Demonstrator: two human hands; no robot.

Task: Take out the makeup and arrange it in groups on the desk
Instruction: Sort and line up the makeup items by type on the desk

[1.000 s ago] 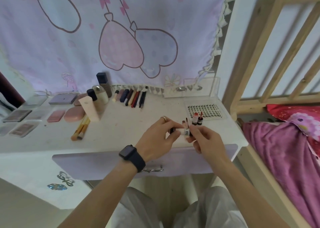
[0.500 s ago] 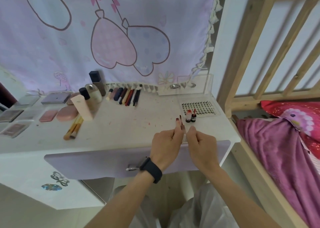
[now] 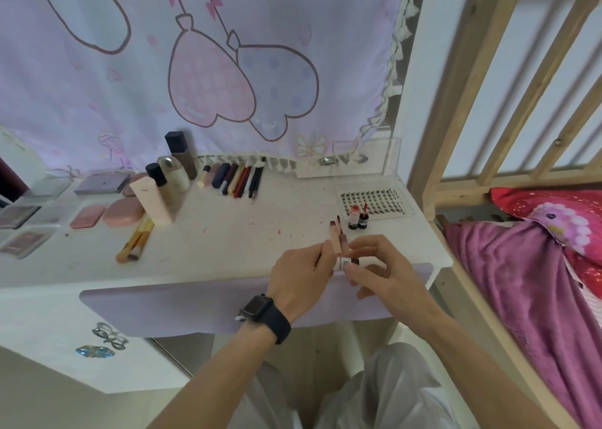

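Note:
My left hand (image 3: 301, 274) grips several slim lip tubes (image 3: 338, 238) that stick up from its fingers above the desk's front edge. My right hand (image 3: 374, 267) pinches one small tube with a white label (image 3: 349, 262) lying sideways between both hands. Two small lip glosses (image 3: 357, 217) stand upright on the white desk (image 3: 228, 233) just beyond my hands. A row of pencils and lipsticks (image 3: 234, 179) lies at the back. Bottles (image 3: 169, 174), pink compacts (image 3: 107, 215), palettes (image 3: 26, 230) and brushes (image 3: 135, 241) sit at the left.
A clear lash tray (image 3: 374, 200) lies at the desk's right rear, with a clear acrylic box (image 3: 345, 161) behind it. A wooden bed frame (image 3: 462, 103) and pink blanket (image 3: 521, 282) stand close on the right. A purple drawer front (image 3: 195, 311) projects below the desk edge.
My hands have drawn slightly apart and the labelled tube now shows lying sideways between them. The lip tubes still stand in my left hand. The view tilted a little.

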